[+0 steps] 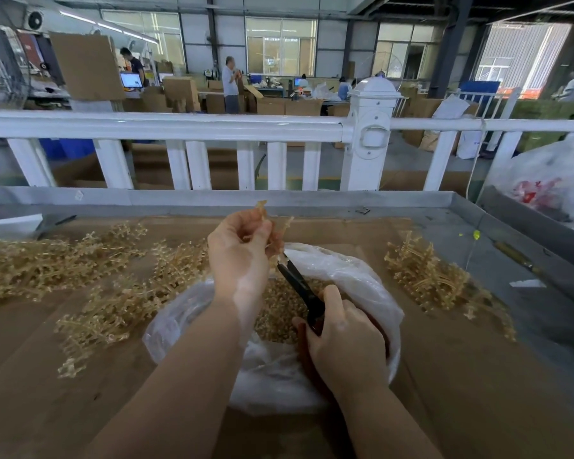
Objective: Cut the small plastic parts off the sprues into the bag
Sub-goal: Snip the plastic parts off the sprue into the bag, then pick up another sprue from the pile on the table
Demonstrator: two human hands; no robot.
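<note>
Two sprue heaps (90, 279) (434, 279) either side of bag (362, 276), white railing (179, 127) beyond

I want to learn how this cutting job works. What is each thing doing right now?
Left hand: raised, gripping an amber plastic sprue over the bag.
Right hand: gripping black scissors.
Black scissors: blades slightly apart, tips at the sprue.
Clear plastic bag: open, holding small cut amber parts.
Big sprue pile: loose on the cardboard, left.
Small sprue pile: right of the bag.
</note>
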